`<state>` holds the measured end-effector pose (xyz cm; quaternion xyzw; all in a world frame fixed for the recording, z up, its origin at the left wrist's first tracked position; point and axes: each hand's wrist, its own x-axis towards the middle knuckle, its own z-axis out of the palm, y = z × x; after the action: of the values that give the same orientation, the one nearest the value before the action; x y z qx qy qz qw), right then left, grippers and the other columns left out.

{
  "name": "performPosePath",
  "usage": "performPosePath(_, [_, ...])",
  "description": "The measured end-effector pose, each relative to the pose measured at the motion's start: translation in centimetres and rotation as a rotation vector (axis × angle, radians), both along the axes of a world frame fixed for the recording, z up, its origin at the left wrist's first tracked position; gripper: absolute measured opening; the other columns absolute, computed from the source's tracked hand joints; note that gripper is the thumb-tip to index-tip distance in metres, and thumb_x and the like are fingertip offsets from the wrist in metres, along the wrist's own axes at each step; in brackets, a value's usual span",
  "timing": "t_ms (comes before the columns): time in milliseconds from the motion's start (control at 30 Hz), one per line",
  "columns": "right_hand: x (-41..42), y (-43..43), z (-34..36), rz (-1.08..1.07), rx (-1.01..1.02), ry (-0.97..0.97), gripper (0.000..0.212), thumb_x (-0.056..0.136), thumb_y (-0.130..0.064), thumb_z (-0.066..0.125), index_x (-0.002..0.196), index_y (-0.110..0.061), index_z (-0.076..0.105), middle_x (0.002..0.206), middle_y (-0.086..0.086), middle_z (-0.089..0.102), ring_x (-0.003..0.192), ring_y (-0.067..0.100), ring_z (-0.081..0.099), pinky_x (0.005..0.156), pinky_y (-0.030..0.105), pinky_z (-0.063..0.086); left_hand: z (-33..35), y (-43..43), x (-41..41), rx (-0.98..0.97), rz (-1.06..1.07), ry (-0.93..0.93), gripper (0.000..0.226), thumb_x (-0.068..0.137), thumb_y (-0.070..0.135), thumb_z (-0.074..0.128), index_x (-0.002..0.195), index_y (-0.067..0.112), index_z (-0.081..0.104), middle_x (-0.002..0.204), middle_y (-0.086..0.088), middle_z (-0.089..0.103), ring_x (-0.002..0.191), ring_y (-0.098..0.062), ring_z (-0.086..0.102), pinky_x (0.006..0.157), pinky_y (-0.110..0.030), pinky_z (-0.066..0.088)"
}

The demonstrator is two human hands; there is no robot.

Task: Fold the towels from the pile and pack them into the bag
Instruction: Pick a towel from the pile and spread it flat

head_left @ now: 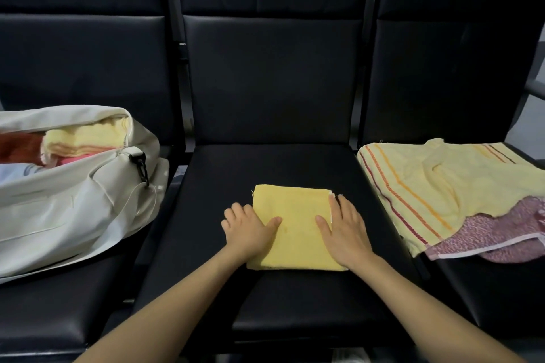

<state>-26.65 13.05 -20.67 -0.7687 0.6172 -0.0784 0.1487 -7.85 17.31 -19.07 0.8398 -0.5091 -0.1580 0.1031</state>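
The folded yellow towel (295, 233) lies on the middle seat (224, 174); it looks soft, light and probably floppy. The left grip (247, 230) curls round its 9 o'clock edge, and the right grip (344, 230) lies spread flat at 3 o'clock. It is best lifted from under both edges.

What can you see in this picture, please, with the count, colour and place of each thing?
Folded towel: one, yellow, on the middle seat, under both hands.
Bag: one, off-white, open, on the left seat.
Packed towels: several, pale yellow, red, pink and light blue, inside the bag.
Striped towel: one, pale yellow with red and orange stripes, spread unfolded on the right seat.
Patterned towel: one, pink-purple, at the near edge of the right seat, touching the striped towel.
Seats: three, black, in a row.
Left hand: one, at the folded towel's left edge, thumb on top, fingers curled.
Right hand: one, lying flat on the folded towel's right edge.
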Motion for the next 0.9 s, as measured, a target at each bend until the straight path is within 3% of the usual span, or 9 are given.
performPosePath(67, [0.2, -0.4, 0.3, -0.098, -0.071, 0.053, 0.064, 0.099, -0.054, 0.028, 0.147, -0.012, 0.022, 0.150, 0.008, 0.023, 0.139, 0.023, 0.019, 0.115, 0.037, 0.020, 1.0, -0.5, 0.7, 0.051, 0.019, 0.138, 0.072, 0.082, 0.066, 0.056, 0.130, 0.013, 0.047, 0.135, -0.007, 0.036, 0.128, -0.027, 0.031, 0.106, -0.037, 0.028])
performPosePath(133, [0.4, -0.5, 0.7, -0.135, -0.083, 0.140, 0.062, 0.098, -0.058, 0.027, 0.137, -0.011, 0.037, 0.141, 0.008, 0.032, 0.131, 0.024, 0.026, 0.109, 0.036, 0.026, 1.6, -0.4, 1.5, 0.006, 0.021, 0.484, 0.057, 0.078, 0.051, 0.071, 0.121, 0.016, 0.055, 0.127, -0.001, 0.050, 0.121, -0.021, 0.045, 0.098, -0.034, 0.041])
performPosePath(200, [0.7, -0.7, 1.0, -0.137, -0.075, 0.170, 0.063, 0.097, -0.060, 0.027, 0.134, -0.011, 0.040, 0.137, 0.008, 0.035, 0.128, 0.024, 0.029, 0.106, 0.036, 0.028, 2.5, 0.1, 1.7, -0.042, 0.047, 0.952, 0.043, 0.078, 0.028, 0.076, 0.115, 0.013, 0.061, 0.111, -0.001, 0.067, 0.102, -0.018, 0.063, 0.086, -0.032, 0.053])
performPosePath(300, [1.6, -0.9, 1.4, -0.115, -0.049, 0.169, 0.060, 0.097, -0.058, 0.028, 0.133, -0.011, 0.040, 0.138, 0.007, 0.035, 0.128, 0.023, 0.029, 0.105, 0.036, 0.027, 3.7, 0.1, 1.5, -0.052, 0.074, 1.260, 0.038, 0.078, 0.012, 0.073, 0.115, 0.010, 0.062, 0.104, -0.008, 0.073, 0.096, -0.026, 0.069, 0.085, -0.042, 0.055])
performPosePath(433, [3.2, -1.1, 2.0, -0.118, 0.037, -0.055, 0.053, 0.101, -0.049, 0.024, 0.131, -0.012, 0.045, 0.137, 0.008, 0.042, 0.126, 0.023, 0.032, 0.106, 0.037, 0.029, 5.5, -0.1, 1.1, -0.144, -0.034, 1.258, 0.037, 0.079, 0.010, 0.072, 0.114, 0.011, 0.060, 0.108, -0.010, 0.070, 0.098, -0.028, 0.068, 0.083, -0.042, 0.055])
performPosePath(567, [5.0, -1.3, 3.8, -0.316, 0.514, -0.901, 0.081, 0.083, -0.081, 0.026, 0.130, -0.021, 0.051, 0.125, 0.004, 0.058, 0.117, 0.023, 0.054, 0.103, 0.046, 0.042, 7.6, 0.3, 2.3, -0.238, -0.112, 1.363, 0.050, 0.070, 0.019, 0.076, 0.116, 0.009, 0.060, 0.111, -0.011, 0.070, 0.101, -0.028, 0.068, 0.084, -0.043, 0.055])
performPosePath(633, [5.2, -1.2, 4.6, -0.279, 0.703, -1.197, 0.072, 0.081, -0.082, 0.030, 0.118, -0.027, 0.059, 0.117, 0.005, 0.066, 0.109, 0.025, 0.062, 0.095, 0.047, 0.049, 8.3, 0.7, 2.9, -0.250, -0.117, 1.419, 0.049, 0.072, 0.016, 0.077, 0.117, 0.006, 0.060, 0.111, -0.011, 0.070, 0.101, -0.028, 0.068, 0.079, -0.041, 0.055])
performPosePath(767, [4.9, -1.1, 5.2, -0.136, 0.859, -1.397, 0.062, 0.081, -0.067, 0.056, 0.125, -0.025, 0.056, 0.120, 0.008, 0.066, 0.110, 0.028, 0.064, 0.094, 0.048, 0.050, 8.7, 0.9, 4.1, -0.302, 0.005, 1.385, 0.054, 0.075, 0.019, 0.076, 0.123, 0.007, 0.054, 0.112, -0.010, 0.068, 0.098, -0.026, 0.068, 0.074, -0.037, 0.056])
performPosePath(900, [3.9, -2.0, 5.4, -0.057, 0.689, -1.393, 0.091, 0.079, -0.028, 0.074, 0.150, -0.041, 0.019, 0.130, -0.001, 0.049, 0.108, 0.021, 0.062, 0.077, 0.034, 0.055, 8.0, 0.7, 5.5, -0.400, 0.125, 1.006, 0.069, 0.078, 0.034, 0.077, 0.127, 0.014, 0.033, 0.119, -0.003, 0.054, 0.098, -0.017, 0.059, 0.074, -0.031, 0.050])
